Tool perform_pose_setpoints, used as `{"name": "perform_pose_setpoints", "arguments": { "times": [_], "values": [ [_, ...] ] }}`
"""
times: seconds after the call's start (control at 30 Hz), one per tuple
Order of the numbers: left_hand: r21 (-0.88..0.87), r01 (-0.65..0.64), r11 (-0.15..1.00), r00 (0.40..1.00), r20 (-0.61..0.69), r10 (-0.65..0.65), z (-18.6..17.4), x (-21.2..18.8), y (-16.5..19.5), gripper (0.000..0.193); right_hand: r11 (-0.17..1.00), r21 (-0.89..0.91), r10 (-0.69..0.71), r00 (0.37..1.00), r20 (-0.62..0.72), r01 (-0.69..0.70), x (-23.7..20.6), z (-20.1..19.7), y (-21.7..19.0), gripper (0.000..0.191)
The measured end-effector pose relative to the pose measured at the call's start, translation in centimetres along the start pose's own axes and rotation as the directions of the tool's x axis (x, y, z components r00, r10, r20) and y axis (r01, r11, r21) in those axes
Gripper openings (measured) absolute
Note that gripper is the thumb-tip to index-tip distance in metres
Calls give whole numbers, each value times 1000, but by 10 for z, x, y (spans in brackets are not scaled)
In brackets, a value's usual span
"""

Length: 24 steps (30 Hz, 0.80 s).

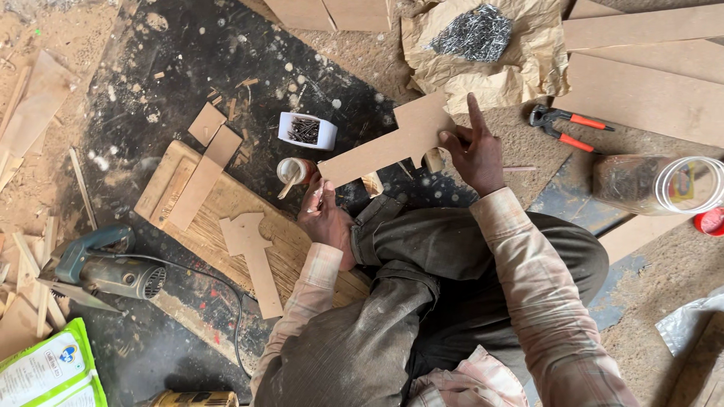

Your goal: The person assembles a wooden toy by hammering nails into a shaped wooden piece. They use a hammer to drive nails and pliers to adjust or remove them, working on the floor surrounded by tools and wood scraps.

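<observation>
Head view: a flat brown cutout (392, 143), long with a stepped notch, is pinched by right-hand (477, 154) fingers; left-hand (324, 218) fingers curl under its lower end.

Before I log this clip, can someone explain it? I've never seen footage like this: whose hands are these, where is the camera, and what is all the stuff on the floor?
The camera sits on the person's head and looks down, so you see their own knees and two bare hands; no robot is present. The right hand and the left hand hold a cut fibreboard piece between them. Just beyond it stand a small pot of glue with a stick in it and a white tub of screws. On the dusty floor lie a wooden board bearing a similar cut-out piece, an electric power tool, red-handled pincers, a heap of nails on brown paper and a clear plastic jar on its side.
</observation>
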State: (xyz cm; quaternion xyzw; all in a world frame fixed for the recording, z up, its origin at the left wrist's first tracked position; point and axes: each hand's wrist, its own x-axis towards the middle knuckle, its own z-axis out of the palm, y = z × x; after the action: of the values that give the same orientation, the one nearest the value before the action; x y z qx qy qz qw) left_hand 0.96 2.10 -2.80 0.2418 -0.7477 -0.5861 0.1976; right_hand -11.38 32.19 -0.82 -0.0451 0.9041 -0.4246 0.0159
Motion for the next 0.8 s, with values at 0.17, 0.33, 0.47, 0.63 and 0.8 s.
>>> {"name": "perform_pose_setpoints", "arguments": {
  "times": [0.17, 0.33, 0.47, 0.63, 0.8],
  "values": [
    [41, 77, 996, 996, -38, -76, 3, -3, 5, 26, 1000, 1, -1, 1000, -2, 1, -1, -2, 1, 90],
    [18, 62, 998, 998, -13, -61, 5, -2, 11, 25, 999, 33, 32, 999, 9, -32, 1, -4, 2, 87],
    [131, 30, 991, 999, 29, -34, 3, -1, 10, 23, 998, 37, 49, 999, 13, -49, 1, -3, 2, 86],
    [121, 21, 992, 993, 109, -34, -4, 0, 10, 25, 999, 42, 16, 1000, 4, -16, 1, -4, 1, 85],
    [113, 50, 992, 911, 403, -91, -30, 21, 32, 50, 999, 40, 32, 999, 15, -32, 1, -5, 0, 86]
  ]
}}
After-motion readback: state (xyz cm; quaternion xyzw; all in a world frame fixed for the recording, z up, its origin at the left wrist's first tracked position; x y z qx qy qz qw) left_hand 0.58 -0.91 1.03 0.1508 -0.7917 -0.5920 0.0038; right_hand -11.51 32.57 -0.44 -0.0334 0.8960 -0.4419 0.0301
